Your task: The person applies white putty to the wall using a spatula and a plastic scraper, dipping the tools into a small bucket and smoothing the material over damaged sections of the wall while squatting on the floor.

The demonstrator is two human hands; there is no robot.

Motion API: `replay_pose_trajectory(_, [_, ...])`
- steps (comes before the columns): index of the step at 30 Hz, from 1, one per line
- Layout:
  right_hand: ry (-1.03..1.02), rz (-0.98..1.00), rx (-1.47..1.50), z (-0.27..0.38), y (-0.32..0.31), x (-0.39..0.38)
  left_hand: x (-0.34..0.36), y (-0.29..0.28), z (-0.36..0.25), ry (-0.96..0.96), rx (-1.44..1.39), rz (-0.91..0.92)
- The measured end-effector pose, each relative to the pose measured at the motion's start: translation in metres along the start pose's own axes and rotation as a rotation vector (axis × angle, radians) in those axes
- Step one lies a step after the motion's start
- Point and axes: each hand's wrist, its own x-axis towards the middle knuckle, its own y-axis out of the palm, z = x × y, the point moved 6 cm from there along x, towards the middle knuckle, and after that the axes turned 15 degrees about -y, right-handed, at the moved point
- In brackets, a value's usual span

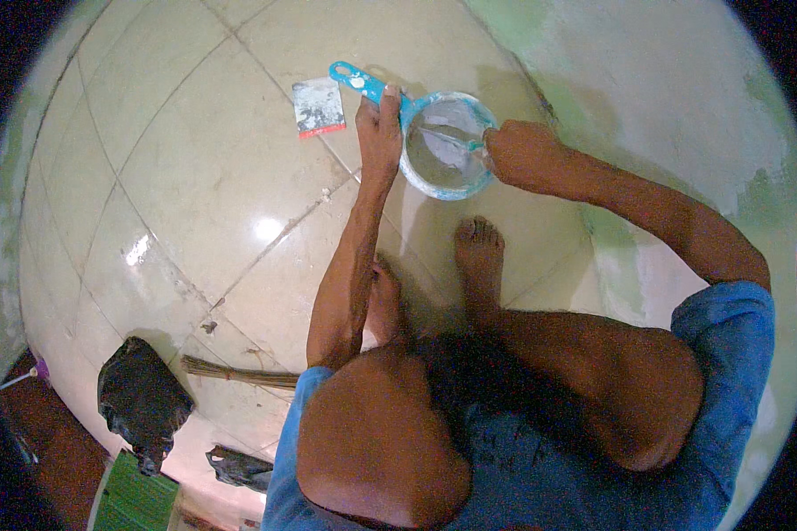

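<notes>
Nearest are two bent knees [381,434] and a blue shirt [576,478], with bare feet [480,248] planted on the tiled floor [177,203]. Past the feet, the left hand [379,142] grips a blue dipper [443,192] by its handle, thumb on top where handle meets bowl. The dipper is near the floor's right edge, along the wall [655,115]; whether it touches the floor, I cannot tell. The right hand [524,156] is closed round the handle of a spatula [452,135], its blade inside the bowl among grey-white paste [456,113]. Just left of the left hand lies a smeared, red-edged scraper [319,104]. Toward the floor's left edge are a stick bundle [239,371] and a black bag [142,394].
</notes>
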Motion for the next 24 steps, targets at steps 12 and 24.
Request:
replay_pose_trajectory(12, [0.42, -0.34, 1.252, -0.026, -0.002, -0.095, -0.009, -0.028, 0.007, -0.08, -0.198, -0.163])
replay_pose_trajectory(24, [0.278, -0.665, 1.926, -0.004, 0.08, -0.076, -0.149, -0.05, 0.085, -0.452, 0.431, 0.198])
